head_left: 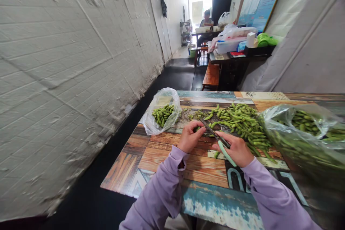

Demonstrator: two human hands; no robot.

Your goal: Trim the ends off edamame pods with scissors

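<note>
My left hand is closed in a pinch, with a bit of a green soybean pod showing between thumb and fingers. Scissors with mint-green handles are gripped in my right hand, their dark blades pointing up and left to beside the left fingertips. Just beyond the hands lies a heap of green soybean pods on the table. Small trimmed bits are scattered at the heap's left end. A clear plastic bag on the left holds some pods.
A large clear bag full of pods stands on the right of the patchwork-patterned table. A white brick-patterned wall runs along the left. Farther back are a wooden bench, a laden table and a seated person.
</note>
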